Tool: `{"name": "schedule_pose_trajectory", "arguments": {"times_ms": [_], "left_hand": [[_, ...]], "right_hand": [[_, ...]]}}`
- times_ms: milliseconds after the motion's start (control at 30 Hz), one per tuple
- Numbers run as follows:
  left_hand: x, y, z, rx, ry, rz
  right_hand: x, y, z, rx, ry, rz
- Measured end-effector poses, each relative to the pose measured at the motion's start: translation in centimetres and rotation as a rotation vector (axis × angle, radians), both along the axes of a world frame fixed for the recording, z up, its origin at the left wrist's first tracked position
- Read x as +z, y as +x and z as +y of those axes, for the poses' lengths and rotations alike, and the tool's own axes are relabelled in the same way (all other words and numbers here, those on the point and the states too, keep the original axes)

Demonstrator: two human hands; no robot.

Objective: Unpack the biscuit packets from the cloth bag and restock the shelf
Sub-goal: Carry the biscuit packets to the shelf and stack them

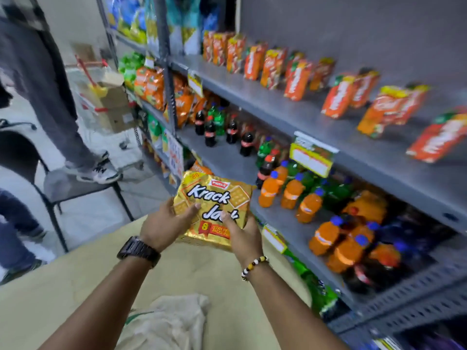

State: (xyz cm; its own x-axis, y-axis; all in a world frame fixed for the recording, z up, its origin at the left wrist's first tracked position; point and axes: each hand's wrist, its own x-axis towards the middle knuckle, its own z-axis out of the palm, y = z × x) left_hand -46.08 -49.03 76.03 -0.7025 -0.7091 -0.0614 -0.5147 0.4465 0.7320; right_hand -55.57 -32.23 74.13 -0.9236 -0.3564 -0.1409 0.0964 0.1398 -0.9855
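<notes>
Cloth bag (166, 322) below; both hands (161, 224) grip biscuit packet (214, 205)

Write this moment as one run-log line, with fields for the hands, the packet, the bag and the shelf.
left hand+right hand: hold Krack Jack packet | cloth bag: on table, below arms | shelf: orange packets, packet not yet placed

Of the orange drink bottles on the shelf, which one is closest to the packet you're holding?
The leftmost orange bottle in the front row, blue cap, just right of the gold Krack Jack packet held in the left hand and right hand. The other orange bottles sit further right.
</notes>
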Motion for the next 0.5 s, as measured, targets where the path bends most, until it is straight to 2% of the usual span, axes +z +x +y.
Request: {"name": "schedule_pose_trajectory", "arguments": {"times_ms": [133,267,400,500], "left_hand": [[7.4,1.4,8.4,-0.033,-0.099,0.111],[14.0,3.5,16.7,-0.048,-0.202,0.142],[20.0,4.5,27.1,-0.143,-0.325,0.177],[23.1,4.1,34.6,-0.262,-0.284,0.216]], "right_hand": [[8.5,1.9,9.2,-0.001,0.053,0.185],[15.2,4.8,18.3,0.028,0.07,0.245],[21.5,8.2,30.5,-0.057,0.118,0.324],[25.4,10.2,39.0,-0.157,0.199,0.397]]}}
